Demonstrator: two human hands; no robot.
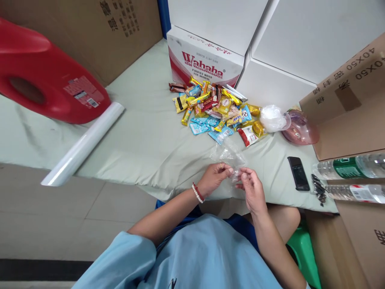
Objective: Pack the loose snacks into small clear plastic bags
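Between my two hands, at the front edge of the cloth-covered surface, is a clear plastic bag (227, 151) whose far part lies flat on the cloth. My left hand (215, 177), with a beaded bracelet (197, 193) at the wrist, pinches the bag's near end. The fingertips of my right hand (253, 188) are closed on the same end, close to the left fingers. Just beyond the bag is a heap of small wrapped snacks (215, 105) in yellow, blue, red and brown packets.
Behind the snacks stands a Wahaha carton (207, 60). At left are a red jug (54, 76) and a white plastic roll (84, 144). A bundle of clear bags (272, 118), a pink bowl (302, 130), a phone (298, 173) and two water bottles (349, 167) are on the right.
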